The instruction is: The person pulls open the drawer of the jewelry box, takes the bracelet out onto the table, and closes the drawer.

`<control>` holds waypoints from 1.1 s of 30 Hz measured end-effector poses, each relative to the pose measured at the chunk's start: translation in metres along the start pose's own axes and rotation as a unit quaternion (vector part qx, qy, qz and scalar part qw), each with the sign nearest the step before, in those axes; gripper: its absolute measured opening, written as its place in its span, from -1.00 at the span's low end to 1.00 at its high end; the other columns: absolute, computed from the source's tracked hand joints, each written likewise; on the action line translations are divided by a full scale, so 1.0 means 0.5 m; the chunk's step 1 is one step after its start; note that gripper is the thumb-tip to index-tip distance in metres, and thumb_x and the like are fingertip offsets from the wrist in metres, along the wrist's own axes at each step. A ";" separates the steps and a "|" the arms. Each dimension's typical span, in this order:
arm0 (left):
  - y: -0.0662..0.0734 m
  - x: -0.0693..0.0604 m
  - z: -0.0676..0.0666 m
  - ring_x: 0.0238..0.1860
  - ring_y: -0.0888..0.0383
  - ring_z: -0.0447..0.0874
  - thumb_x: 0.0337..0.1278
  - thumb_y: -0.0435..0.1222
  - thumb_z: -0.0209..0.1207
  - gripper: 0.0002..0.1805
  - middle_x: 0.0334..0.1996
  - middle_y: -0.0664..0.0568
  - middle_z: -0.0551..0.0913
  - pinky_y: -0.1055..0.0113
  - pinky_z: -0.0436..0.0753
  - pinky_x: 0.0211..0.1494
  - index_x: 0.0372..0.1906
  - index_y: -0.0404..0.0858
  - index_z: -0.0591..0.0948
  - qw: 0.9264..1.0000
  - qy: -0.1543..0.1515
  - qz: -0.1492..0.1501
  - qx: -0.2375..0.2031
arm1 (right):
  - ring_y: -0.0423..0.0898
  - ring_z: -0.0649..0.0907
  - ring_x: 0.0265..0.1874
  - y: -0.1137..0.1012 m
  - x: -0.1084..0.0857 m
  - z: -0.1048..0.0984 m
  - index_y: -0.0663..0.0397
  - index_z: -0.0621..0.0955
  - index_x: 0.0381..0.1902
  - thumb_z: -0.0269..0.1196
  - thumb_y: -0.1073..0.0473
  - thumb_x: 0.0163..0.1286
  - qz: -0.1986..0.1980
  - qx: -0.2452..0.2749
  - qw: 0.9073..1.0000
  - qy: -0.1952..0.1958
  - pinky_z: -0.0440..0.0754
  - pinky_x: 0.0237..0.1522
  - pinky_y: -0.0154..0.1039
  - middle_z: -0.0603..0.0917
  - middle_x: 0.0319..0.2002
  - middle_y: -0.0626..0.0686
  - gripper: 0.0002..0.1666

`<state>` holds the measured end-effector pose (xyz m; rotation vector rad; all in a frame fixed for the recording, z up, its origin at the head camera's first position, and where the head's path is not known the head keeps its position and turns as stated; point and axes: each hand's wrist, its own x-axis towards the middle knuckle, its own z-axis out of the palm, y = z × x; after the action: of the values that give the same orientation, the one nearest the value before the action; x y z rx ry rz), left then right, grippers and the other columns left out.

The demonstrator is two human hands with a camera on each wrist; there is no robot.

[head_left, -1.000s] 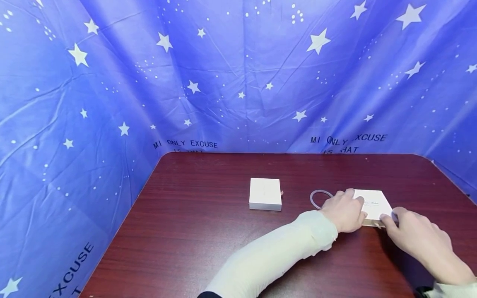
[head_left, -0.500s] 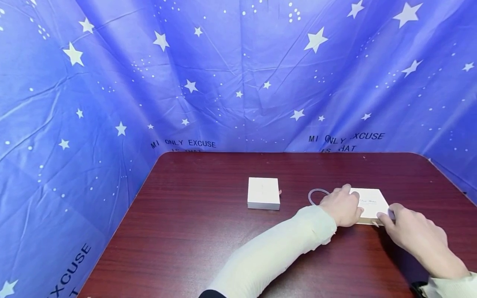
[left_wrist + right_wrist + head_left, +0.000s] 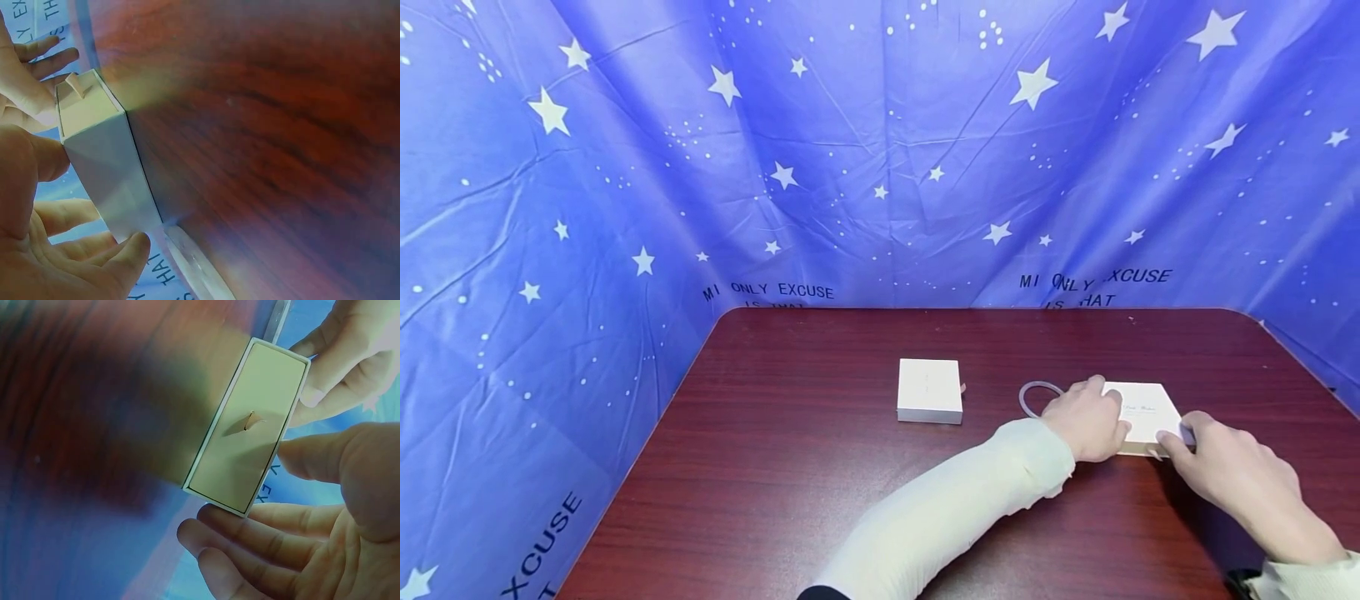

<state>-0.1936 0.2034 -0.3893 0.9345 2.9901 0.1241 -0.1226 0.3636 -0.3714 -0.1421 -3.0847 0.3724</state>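
A flat white drawer-style box [image 3: 1146, 408] with small dark script on its lid lies on the table, right of centre. My left hand [image 3: 1086, 418] grips its left side. At its right side my right hand [image 3: 1240, 467] holds it, thumb on the near corner. Both wrist views show the box's cream-coloured end [image 3: 262, 394] framed by the white sleeve, with a small ribbon tab [image 3: 252, 421] sticking out. The drawer looks flush with the sleeve. Just left of the box, partly hidden by my left hand, is a pale ring-shaped thing [image 3: 1028, 398].
A second white box [image 3: 929, 390] with a pinkish tab on its right side stands near the middle of the dark red wooden table [image 3: 790, 467]. A blue curtain [image 3: 850, 125] with white stars hangs behind the table and along its sides.
The head view has shifted very slightly. Both hands keep the same hold on the box, and nothing else has visibly moved.
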 end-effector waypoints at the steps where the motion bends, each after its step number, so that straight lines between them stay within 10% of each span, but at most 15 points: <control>1: 0.000 -0.001 0.001 0.03 0.38 0.40 0.25 0.16 0.00 -0.65 0.02 0.29 0.37 0.39 0.53 -0.12 0.03 0.16 0.50 1.000 0.000 0.000 0.003 | 0.43 0.52 -0.50 0.000 0.000 0.000 0.23 0.50 -0.19 0.08 -0.16 0.36 0.000 0.001 1.000 0.000 0.32 -0.67 0.13 0.54 -0.40 0.46 -0.50; 33: 0.008 -0.033 0.001 -0.09 0.31 0.36 0.19 0.20 0.02 -0.64 -0.09 0.22 0.38 0.40 0.50 -0.13 -0.04 0.13 0.53 1.000 -0.001 -0.001 0.007 | 0.19 0.51 -0.56 0.004 -0.006 0.020 0.22 0.46 -0.40 0.16 0.00 0.31 -0.040 0.041 0.997 0.056 0.36 -0.59 0.11 0.50 -0.57 0.16 -0.64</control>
<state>-0.1778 0.1974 -0.3897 0.9322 2.9938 0.1014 -0.1197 0.3630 -0.3817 -0.0347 -2.9477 0.4699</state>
